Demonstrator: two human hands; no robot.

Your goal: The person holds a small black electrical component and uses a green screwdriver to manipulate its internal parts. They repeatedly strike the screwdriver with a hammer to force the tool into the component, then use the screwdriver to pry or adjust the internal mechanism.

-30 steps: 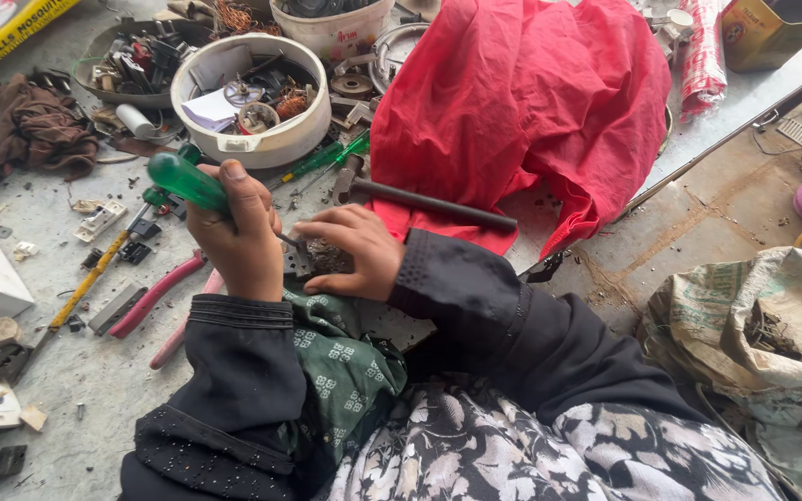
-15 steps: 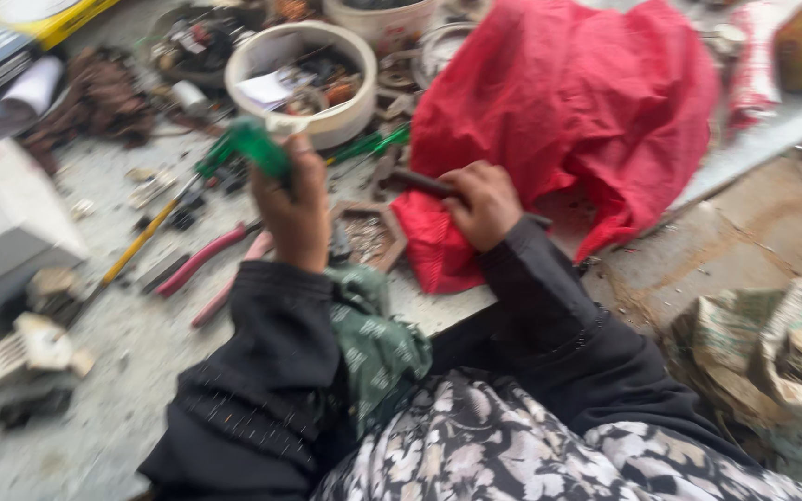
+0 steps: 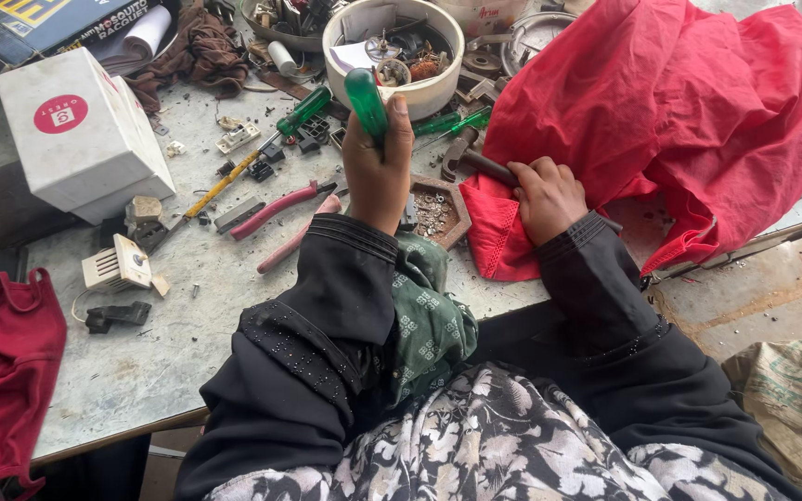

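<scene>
My left hand is closed around a screwdriver with a green handle, held upright above the grey bench. My right hand grips the dark handle of a hammer that lies across the edge of a big red cloth. Between both hands sits a small wooden tray of screws. What lies under my left hand is hidden.
A white bowl of small parts stands behind my hands. To the left lie red-handled pliers, a yellow-shafted screwdriver, a white box, switch parts and a red face mask. A sack sits on the floor at right.
My right hand left the spot beside my left hand, moved right and took hold of the hammer handle. My left hand raised the green screwdriver. The camera view shifted right.
</scene>
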